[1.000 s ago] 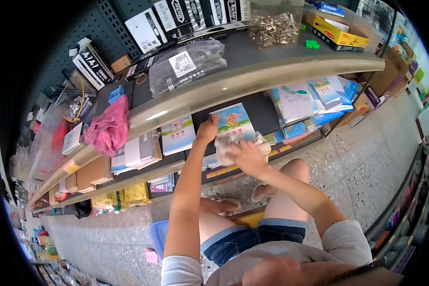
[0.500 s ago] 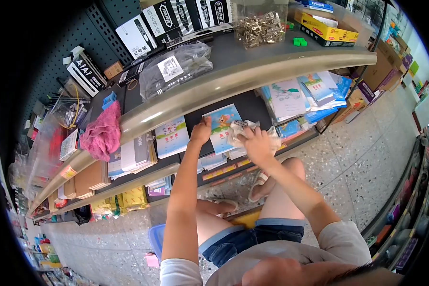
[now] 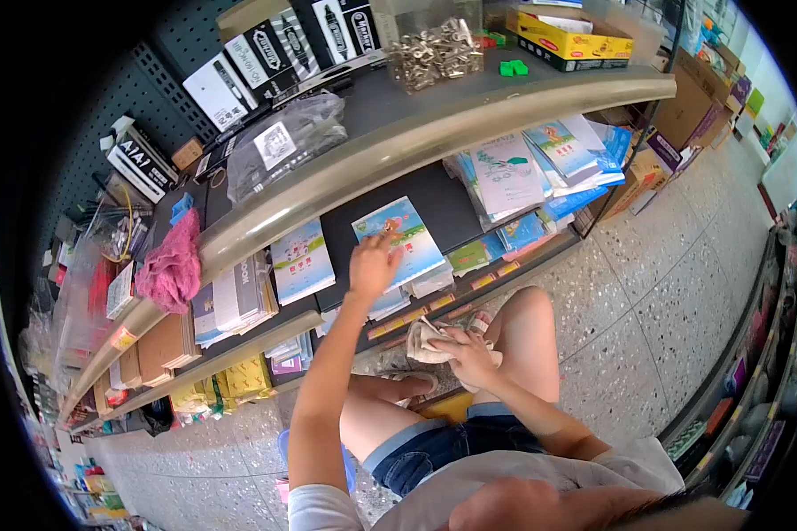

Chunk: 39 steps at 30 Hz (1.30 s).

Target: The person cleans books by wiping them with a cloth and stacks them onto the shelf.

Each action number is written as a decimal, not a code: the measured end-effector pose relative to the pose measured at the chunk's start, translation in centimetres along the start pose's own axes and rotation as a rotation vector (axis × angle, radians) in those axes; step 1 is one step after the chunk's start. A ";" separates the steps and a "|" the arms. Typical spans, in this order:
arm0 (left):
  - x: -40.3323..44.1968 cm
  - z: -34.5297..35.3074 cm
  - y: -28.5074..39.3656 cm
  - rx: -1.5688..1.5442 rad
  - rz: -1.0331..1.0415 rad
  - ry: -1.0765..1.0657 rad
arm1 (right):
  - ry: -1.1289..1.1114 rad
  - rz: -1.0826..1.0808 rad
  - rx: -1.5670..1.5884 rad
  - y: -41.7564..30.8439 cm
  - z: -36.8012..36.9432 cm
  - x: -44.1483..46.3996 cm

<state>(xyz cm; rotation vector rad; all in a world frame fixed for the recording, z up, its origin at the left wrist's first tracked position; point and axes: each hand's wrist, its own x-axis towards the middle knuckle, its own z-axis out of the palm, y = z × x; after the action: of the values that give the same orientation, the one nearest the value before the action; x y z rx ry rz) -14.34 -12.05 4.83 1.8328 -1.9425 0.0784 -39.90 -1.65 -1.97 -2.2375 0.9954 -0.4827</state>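
My left hand (image 3: 375, 264) rests on a blue-and-white notebook (image 3: 416, 250) with a cartoon picture, its fingers stretched out over the cover. The notebook lies on the dark lower shelf (image 3: 456, 212). My right hand (image 3: 469, 356) is closed on a crumpled, off-white cloth (image 3: 427, 343), held in front of the shelf and near my knee. Left of the notebook, and apart from it, lies a similar notebook (image 3: 302, 264).
A pale front rail (image 3: 434, 142) runs along the upper shelf, with a pink cloth (image 3: 170, 265) hanging over it. Stacked booklets (image 3: 505, 177) lie at the right. Above stand a clear box of metal clips (image 3: 438, 51) and a yellow box (image 3: 576, 40).
My right hand has drawn the cloth off the notebook, down towards my knees. My left hand has shifted from the notebook's left edge onto its cover, and the notebook sits more turned.
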 end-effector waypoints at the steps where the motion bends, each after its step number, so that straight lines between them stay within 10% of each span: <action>1: -0.6 0.5 1.5 0.056 0.056 -0.017 | 0.013 0.006 -0.002 0.4 -0.3 -0.1; 15: -0.5 0.4 5.4 0.236 0.143 0.091 | 0.151 0.057 0.145 4.5 -1.6 -0.9; 23: -1.9 -5.8 4.3 -0.587 -0.521 0.582 | 0.321 0.034 0.252 6.8 -1.3 0.8; 30: -6.8 2.5 2.9 -1.494 -0.939 0.863 | 0.344 0.102 0.507 5.6 -2.7 1.9; 39: -9.3 4.8 4.1 -1.556 -1.188 0.804 | 0.363 -0.150 0.005 1.3 -7.8 8.1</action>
<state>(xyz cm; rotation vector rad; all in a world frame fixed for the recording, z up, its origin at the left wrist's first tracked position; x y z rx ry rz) -19.64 -4.60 -1.77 1.1080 0.0825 -0.7146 -39.63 -11.57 3.41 -2.2768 1.0014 -0.9840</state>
